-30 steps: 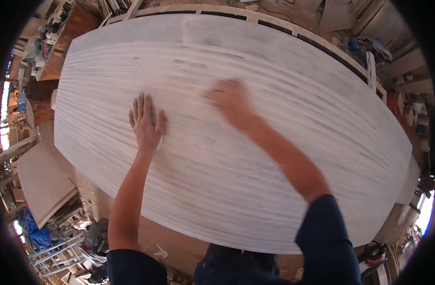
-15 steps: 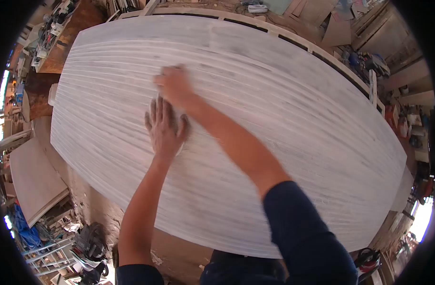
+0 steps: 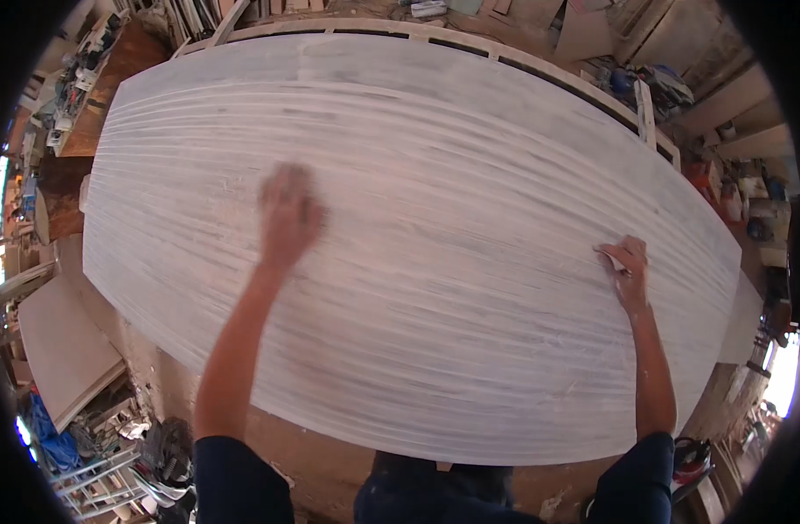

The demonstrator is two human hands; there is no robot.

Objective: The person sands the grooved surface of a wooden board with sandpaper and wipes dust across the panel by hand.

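A large whitish panel with bowed edges and long, narrow parallel lines fills most of the head view. Over its left-centre part is my left hand, palm down and smeared by motion, so its finger positions are unclear. Far to the right, my right hand is at the panel's surface with its fingers closed in a pinch. A small pale edge shows between those fingers, too small to name. Streaks of pale dust or filler mark the panel around both hands.
A wooden frame runs along the panel's far edge. Flat boards lie at the left. A cluttered brown workbench stands at the upper left, and a metal rack at the lower left.
My right hand has swept from beside my left hand across to the panel's right part. My left hand has shifted slightly left and lost its flat, spread look to blur.
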